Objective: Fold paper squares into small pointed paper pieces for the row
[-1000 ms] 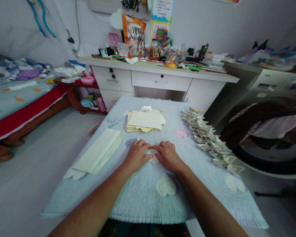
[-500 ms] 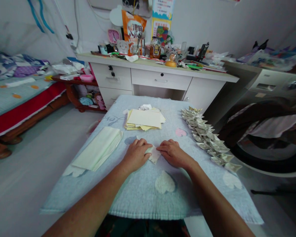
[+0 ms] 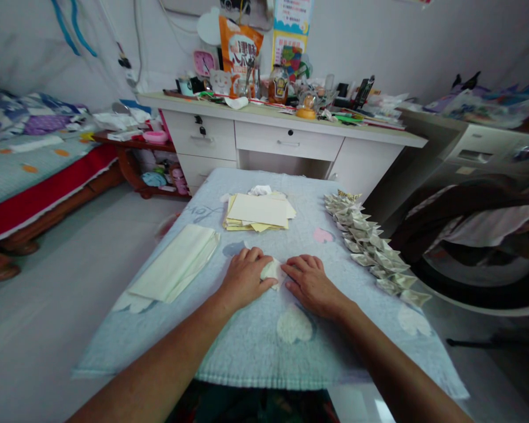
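Note:
A small folded piece of white paper (image 3: 272, 271) lies on the cloth-covered table between my two hands. My left hand (image 3: 245, 275) holds its left side down, fingers curled over the edge and thumb along the near side. On the right, my right hand (image 3: 311, 282) rests flat with its fingers apart, index finger and thumb at the paper's right edge. Ahead of both hands sits a stack of cream and yellow paper sheets (image 3: 258, 210). Rows of folded paper boats (image 3: 370, 241) run down the table's right side. Pale green folded sheets (image 3: 176, 261) lie left of my left hand.
The table wears a light blue cloth (image 3: 251, 358) with heart patterns. A crumpled white paper (image 3: 260, 190) sits behind the stack. Beyond stands a cluttered white desk (image 3: 286, 141). A washing machine (image 3: 489, 153) is at the right, a bed (image 3: 30, 170) at the left.
My right hand has flattened and its fingers have spread at the paper's right edge. My left thumb has shifted slightly right over the paper's near side.

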Demonstrator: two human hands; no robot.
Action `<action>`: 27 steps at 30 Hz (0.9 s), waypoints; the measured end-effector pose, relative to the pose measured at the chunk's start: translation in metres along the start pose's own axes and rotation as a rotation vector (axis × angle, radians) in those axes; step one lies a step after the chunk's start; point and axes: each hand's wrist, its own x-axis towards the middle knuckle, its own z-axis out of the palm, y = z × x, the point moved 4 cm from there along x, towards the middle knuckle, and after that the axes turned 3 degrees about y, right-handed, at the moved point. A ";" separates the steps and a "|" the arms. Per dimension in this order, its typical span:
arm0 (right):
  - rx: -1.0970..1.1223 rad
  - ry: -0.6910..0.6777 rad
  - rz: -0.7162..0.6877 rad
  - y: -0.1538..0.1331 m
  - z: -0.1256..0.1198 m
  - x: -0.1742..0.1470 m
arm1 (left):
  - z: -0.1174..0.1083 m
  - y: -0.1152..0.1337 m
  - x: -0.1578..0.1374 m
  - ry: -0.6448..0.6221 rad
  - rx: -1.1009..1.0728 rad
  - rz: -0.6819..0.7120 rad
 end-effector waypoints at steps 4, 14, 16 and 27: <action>-0.024 0.003 -0.006 0.000 0.004 -0.001 | 0.000 0.000 0.001 -0.012 -0.001 0.005; -0.035 -0.047 -0.049 0.010 -0.003 -0.017 | 0.000 -0.001 0.001 -0.029 -0.001 -0.016; -0.042 -0.051 -0.047 0.012 -0.008 -0.019 | 0.000 -0.001 0.001 -0.038 -0.002 -0.021; 0.092 0.015 0.041 -0.011 0.005 0.016 | 0.004 -0.002 0.001 -0.058 0.020 -0.029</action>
